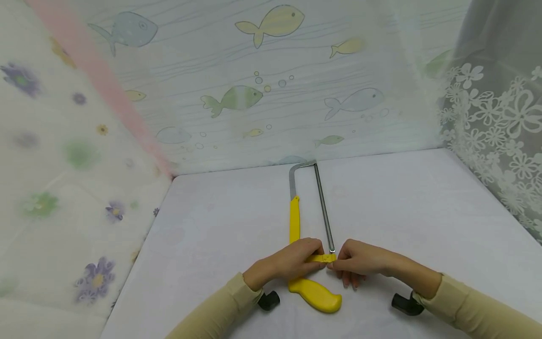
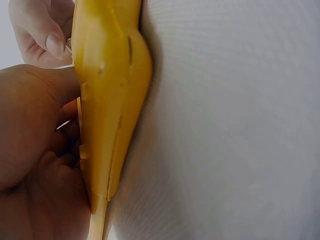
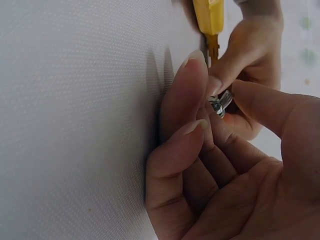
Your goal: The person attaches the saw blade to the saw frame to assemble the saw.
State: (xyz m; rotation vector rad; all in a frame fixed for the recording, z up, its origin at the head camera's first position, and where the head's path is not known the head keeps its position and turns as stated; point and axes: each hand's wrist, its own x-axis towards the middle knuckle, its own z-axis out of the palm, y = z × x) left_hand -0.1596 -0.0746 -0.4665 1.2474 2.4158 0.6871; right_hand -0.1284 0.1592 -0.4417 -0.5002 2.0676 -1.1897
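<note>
A hacksaw with a yellow handle [image 1: 318, 297] lies on the white cloth, its grey bow [image 1: 292, 181] pointing away from me. The long thin metal blade [image 1: 324, 207] runs along its right side. My left hand [image 1: 296, 259] is over the frame just above the handle and grips the yellow crosspiece [image 1: 326, 258] at the blade's near end. From the right, my right hand [image 1: 360, 259] pinches a small shiny wing nut [image 3: 220, 103] between thumb and forefinger, beside the left hand's fingertips. In the left wrist view, the yellow handle's side hides part of the fingers.
White cloth covers the table [image 1: 228, 212]. Behind stands a curtain printed with fish [image 1: 237, 99]. A flowered curtain [image 1: 80, 188] hangs at left and white lace [image 1: 508, 122] at right. Black wrist devices [image 1: 407, 304] sit below both sleeves.
</note>
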